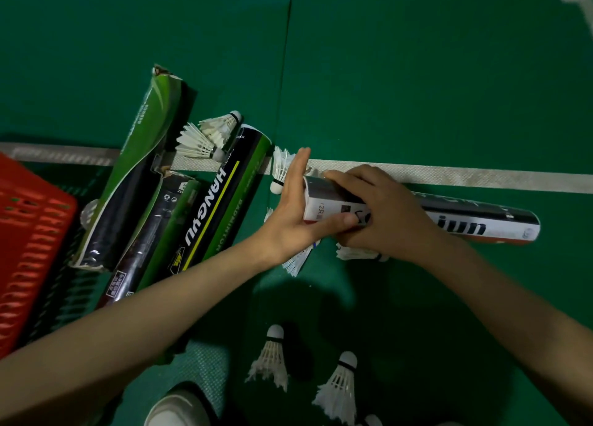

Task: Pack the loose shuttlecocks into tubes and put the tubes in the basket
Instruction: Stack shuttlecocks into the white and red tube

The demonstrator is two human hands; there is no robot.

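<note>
A white and black shuttlecock tube point(449, 222) lies on the green floor, its mouth pointing left. My right hand point(382, 215) grips it near the mouth. My left hand point(293, 201) lies flat against the mouth with straight fingers, the thumb under the tube. Loose white shuttlecocks lie around: one behind my left hand point(280, 169), one under my left wrist point(298, 259), one under my right hand point(356, 253), two near my feet point(272, 358) point(340, 387). Two more point(205, 137) rest by the green tubes. The red basket point(29, 233) stands at the left.
Three green and black tubes point(221, 198) point(134, 169) point(154, 233) lie side by side between the basket and my hands. A white court line point(465, 177) crosses the floor. My white shoe point(176, 408) shows at the bottom edge.
</note>
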